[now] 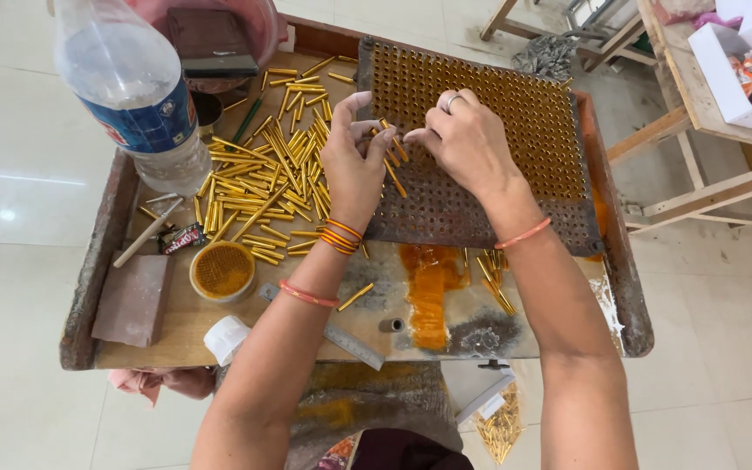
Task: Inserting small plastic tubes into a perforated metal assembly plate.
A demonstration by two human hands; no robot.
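2 bare hands met over a perforated metal board [515, 130] in the head view. Left hand [352, 165] had its fingers curled around a small bunch of gold tubes [391, 155], which stuck out toward the board's lower left part. Right hand [467, 139], a ring on 1 finger, pinched its fingertips together at the same bunch; whether it gripped a tube could not be told. Most holes of the board already held gold tubes, while its lower rows stood bare. Left of the board lay a loose pile of gold tubes [263, 187] on the wooden tray [97, 261]. A plastic bottle [137, 96] stood at the tray's far left, and a round tin [223, 271] sat nearer.
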